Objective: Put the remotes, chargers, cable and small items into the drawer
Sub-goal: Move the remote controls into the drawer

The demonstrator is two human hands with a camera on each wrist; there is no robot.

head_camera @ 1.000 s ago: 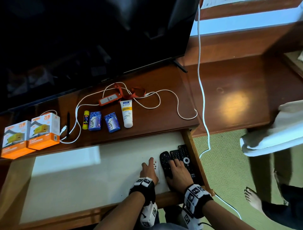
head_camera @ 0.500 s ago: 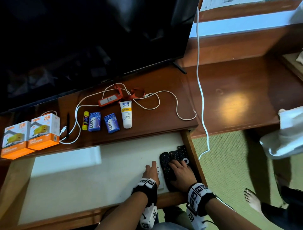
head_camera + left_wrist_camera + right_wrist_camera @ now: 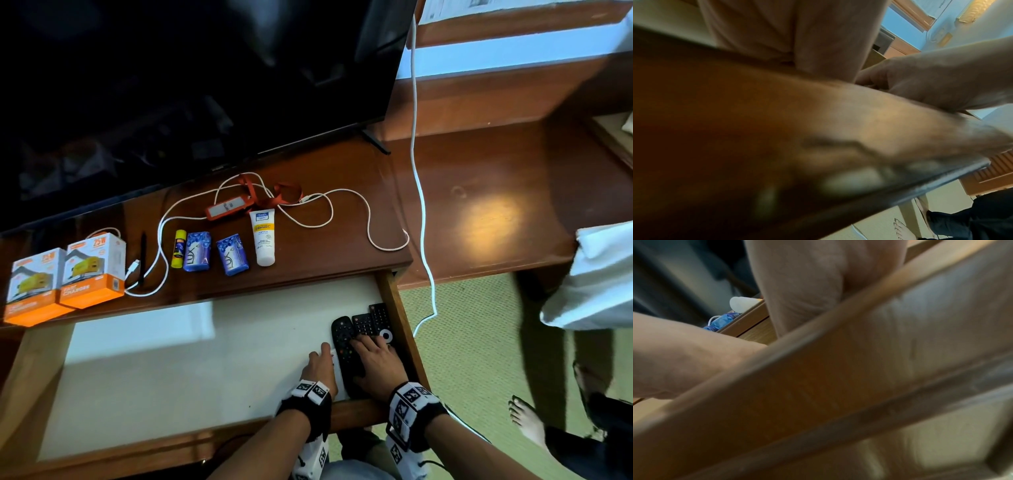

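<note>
While you are leaning over the open drawer [image 3: 137, 394], both of your hands are lying low in its 4 o'clock corner.

Left hand [image 3: 320, 368]: you are laying it palm down on a white remote [image 3: 337, 371], fingers extended and pointing toward 12 o'clock; I cannot tell whether the thumb is hooking its edge.

Right hand [image 3: 378, 361]: you are spreading it flat over the black remotes [image 3: 364, 325], fingertips [image 3: 363, 341] pressing on the buttons, nothing being gripped.

Remotes: three black ones are lying side by side against the drawer's right wall, long axes running toward 12 o'clock, with the white one touching them at 9 o'clock.

Drawer: it is standing pulled out, its pale floor showing from the 8 o'clock corner across to your hands.

Charger boxes [image 3: 65, 277]: two orange and white boxes are sitting together on the wooden top [image 3: 325, 236] at 9 o'clock.

Cable [image 3: 346, 212]: a white lead is looping across the top from beside the boxes toward 2 o'clock.

Small items: a black pen [image 3: 142, 253], a yellow glue stick [image 3: 179, 248], two blue soap bars [image 3: 214, 253], a white tube [image 3: 263, 236] and an orange tag holder [image 3: 227, 209] are lying in a loose row at 11 o'clock from your hands, all outside the drawer.

Wrist views: blurred wood is filling both, showing only your palms and forearms.

Television [image 3: 191, 85]: it is standing dark at 12 o'clock.
</note>
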